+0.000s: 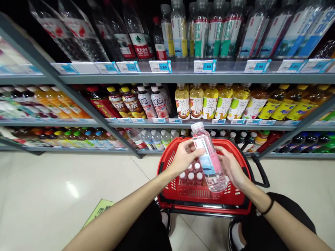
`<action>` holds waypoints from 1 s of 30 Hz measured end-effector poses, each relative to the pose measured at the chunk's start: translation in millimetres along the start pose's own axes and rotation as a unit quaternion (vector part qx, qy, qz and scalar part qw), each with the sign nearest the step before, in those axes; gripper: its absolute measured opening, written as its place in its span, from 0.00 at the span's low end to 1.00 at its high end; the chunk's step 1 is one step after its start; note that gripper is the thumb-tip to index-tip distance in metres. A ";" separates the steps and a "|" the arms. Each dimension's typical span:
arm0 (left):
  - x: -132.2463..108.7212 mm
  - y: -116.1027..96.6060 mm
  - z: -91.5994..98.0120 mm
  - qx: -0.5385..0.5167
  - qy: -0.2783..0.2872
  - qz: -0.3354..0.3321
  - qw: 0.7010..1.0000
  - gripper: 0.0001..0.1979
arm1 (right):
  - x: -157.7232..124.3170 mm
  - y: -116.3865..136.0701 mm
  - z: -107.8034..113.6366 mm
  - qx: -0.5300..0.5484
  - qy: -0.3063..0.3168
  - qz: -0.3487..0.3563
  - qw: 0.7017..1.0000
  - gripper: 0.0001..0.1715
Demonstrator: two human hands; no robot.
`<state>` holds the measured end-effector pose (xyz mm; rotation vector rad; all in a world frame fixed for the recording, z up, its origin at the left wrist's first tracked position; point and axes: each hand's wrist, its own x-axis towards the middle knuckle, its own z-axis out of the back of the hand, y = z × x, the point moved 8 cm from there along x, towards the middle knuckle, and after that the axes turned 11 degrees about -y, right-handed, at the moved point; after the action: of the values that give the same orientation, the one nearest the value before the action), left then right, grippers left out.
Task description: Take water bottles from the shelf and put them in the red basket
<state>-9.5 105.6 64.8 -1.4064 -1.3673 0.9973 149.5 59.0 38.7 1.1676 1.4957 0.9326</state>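
A clear plastic drink bottle point(213, 169) with a white cap and a blue, white and pink label hangs tilted over the red shopping basket point(180, 202). My left hand point(185, 156) is closed around its upper left side, the thumb across the label. On the other side my right hand point(231, 166) touches the bottle with its fingers, partly hidden behind it. Inside the basket stand several small bottles with white caps point(191, 177). The basket's black handle point(259, 174) sticks out to the right.
Shelves of drinks run across the front, with tea bottles point(211, 101) in the middle row and soda bottles point(201, 35) above. Price tags point(205, 66) line the shelf edge. A green floor sign point(98, 211) lies at the lower left, and my shoes point(232, 233) flank the basket.
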 end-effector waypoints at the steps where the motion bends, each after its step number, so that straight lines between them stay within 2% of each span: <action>1: 1.4 0.6 1.9 -0.010 -0.007 0.002 1.000 0.28 | -1.1 -10.9 -4.2 0.033 0.011 -0.059 0.998 0.32; 4: 6.4 3.6 8.3 -0.015 -0.023 -0.009 1.000 0.26 | -13.7 -36.5 -29.3 0.096 0.102 -0.199 0.970 0.42; 6: 7.3 4.8 7.9 0.019 -0.014 -0.027 0.999 0.29 | -19.4 -41.9 -39.6 0.116 0.128 -0.228 0.958 0.45; 10: -2.1 7.2 0.5 0.110 0.011 -0.043 0.993 0.32 | -18.5 -53.1 -33.3 0.082 0.037 -0.247 0.965 0.40; 13: -15.4 7.1 -9.6 0.156 0.055 -0.053 0.985 0.30 | -21.7 -67.7 -30.5 0.057 -0.008 -0.273 0.960 0.42; 16: -26.5 3.4 -20.6 0.188 0.114 -0.091 0.971 0.25 | -25.7 -81.0 -32.2 0.063 -0.016 -0.282 0.957 0.41; 18: -29.1 0.9 -23.3 0.194 0.128 -0.115 0.966 0.22 | -26.8 -87.5 -32.2 0.065 -0.016 -0.282 0.957 0.40; 24: -27.4 0.1 -23.8 0.200 0.126 -0.126 0.963 0.21 | -20.7 -92.2 -27.7 0.053 -0.007 -0.270 0.961 0.39; 30: -29.8 -7.4 -24.6 0.229 0.112 -0.170 0.952 0.20 | -21.4 -86.5 -29.1 0.048 0.005 -0.266 0.963 0.41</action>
<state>10.3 74.0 77.1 -0.8706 -1.0738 0.8288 103.6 17.3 -31.7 0.7609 1.7568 0.5018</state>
